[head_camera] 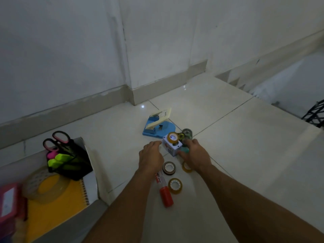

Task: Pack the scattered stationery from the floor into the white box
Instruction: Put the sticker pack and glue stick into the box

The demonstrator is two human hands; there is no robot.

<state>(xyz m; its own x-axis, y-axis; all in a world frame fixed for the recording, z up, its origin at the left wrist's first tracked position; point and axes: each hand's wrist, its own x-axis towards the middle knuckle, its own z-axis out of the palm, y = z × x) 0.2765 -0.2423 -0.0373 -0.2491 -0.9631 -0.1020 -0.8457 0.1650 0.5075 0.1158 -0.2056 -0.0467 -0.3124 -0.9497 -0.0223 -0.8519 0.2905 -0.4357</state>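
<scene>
A small white printed box (171,147) stands on the floor tiles with a yellow tape roll (172,137) on top of it. My right hand (195,153) grips the box's right side, its thumb at the lower corner and its fingers over a teal item (185,150). My left hand (151,155) hovers just left of the box with loosely curled fingers, holding nothing. Nearer me lie three tape rolls (169,167) (175,185) (186,167) and a red marker (164,192). The big white box (92,156) is at the left.
A blue hole punch (157,128) and a green tape dispenser (187,133) lie beyond the hands. The white box holds a black pen holder (75,163) with scissors and highlighters, a yellow notebook (52,213), a large tape roll (47,187) and a pink case (9,202). The wall skirting runs behind.
</scene>
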